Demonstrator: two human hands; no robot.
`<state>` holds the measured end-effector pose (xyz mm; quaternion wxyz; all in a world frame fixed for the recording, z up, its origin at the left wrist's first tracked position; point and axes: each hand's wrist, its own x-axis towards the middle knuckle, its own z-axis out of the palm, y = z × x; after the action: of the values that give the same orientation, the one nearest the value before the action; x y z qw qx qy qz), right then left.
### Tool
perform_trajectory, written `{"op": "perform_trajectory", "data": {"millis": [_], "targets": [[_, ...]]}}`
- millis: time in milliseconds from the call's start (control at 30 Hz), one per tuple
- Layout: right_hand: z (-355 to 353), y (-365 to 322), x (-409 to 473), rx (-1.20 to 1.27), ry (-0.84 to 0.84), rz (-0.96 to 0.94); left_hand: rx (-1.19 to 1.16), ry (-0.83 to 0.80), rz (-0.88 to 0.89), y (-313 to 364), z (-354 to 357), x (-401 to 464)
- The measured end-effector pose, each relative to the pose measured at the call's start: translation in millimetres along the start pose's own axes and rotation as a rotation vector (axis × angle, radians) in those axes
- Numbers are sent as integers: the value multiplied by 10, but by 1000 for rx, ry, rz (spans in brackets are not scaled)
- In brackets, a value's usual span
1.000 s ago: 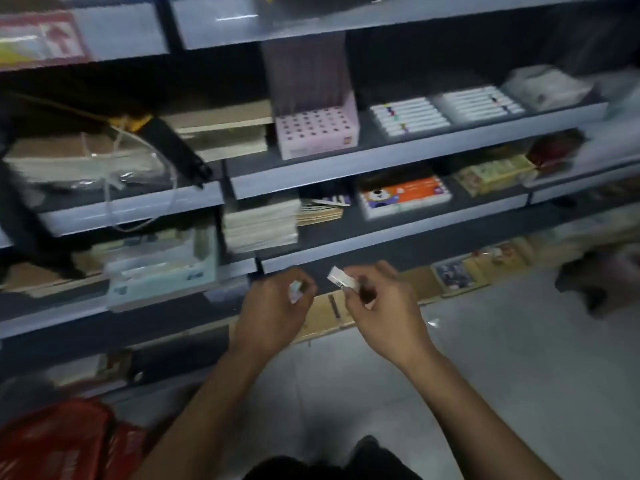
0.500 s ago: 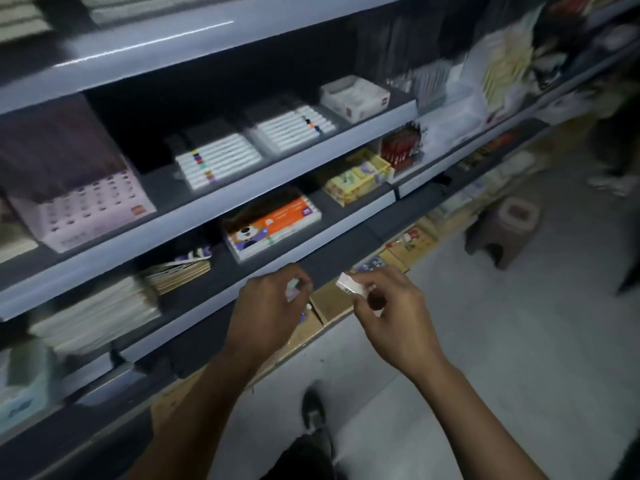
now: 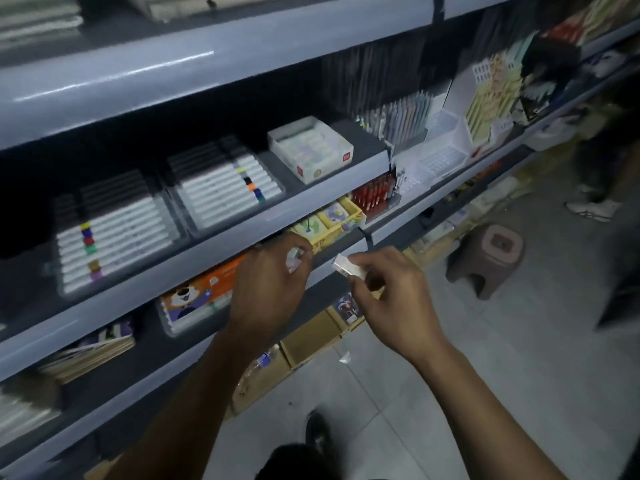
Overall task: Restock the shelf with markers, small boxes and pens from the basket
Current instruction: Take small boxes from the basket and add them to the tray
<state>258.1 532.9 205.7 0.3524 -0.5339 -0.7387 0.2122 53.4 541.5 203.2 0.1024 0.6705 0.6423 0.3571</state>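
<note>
My right hand [image 3: 391, 296] pinches a small white box [image 3: 348, 266] between thumb and fingers, just in front of the middle shelf's edge [image 3: 207, 251]. My left hand [image 3: 268, 282] curls around another small pale box [image 3: 294, 259], only its end showing past the fingers. Both hands hover below the yellow tray of small boxes [image 3: 332, 221]. On the shelf above lie two clear trays of grey markers [image 3: 221, 183] and an open white carton of small boxes [image 3: 310, 147]. Red pens [image 3: 374, 195] stand to the right. The basket is out of view.
An orange-and-purple cartoon marker case [image 3: 194, 296] lies under my left hand. Cardboard boxes [image 3: 308, 337] line the floor below the shelf. A brown plastic stool [image 3: 488, 258] stands on the tiled floor at right, and another person's white shoe [image 3: 592, 207] shows beyond it.
The view has swung right along the shelves, bringing the marker trays, white carton and stool into sight. Both hands keep their small boxes and have risen toward the middle shelf.
</note>
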Motion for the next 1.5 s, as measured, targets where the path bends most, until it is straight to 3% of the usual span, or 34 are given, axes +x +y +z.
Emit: {"op": "perform_trajectory", "data": {"millis": [267,700,1000,1267,1500], "targets": [[-103,291,949,50,-2,-86,41,133,45,42,188,806],[-216,706,2581,231,-237,-388,100,257,-222,224,473,1270],[-32,455,3230,-41,-358,-539,43,277,-360,295,542,1237],[327,154,3293,-202,-460,-551,39,255,-339,265,499,1241],[534,149,3354,-218,-330,-553,53,262,-352,278,473,1243]]}}
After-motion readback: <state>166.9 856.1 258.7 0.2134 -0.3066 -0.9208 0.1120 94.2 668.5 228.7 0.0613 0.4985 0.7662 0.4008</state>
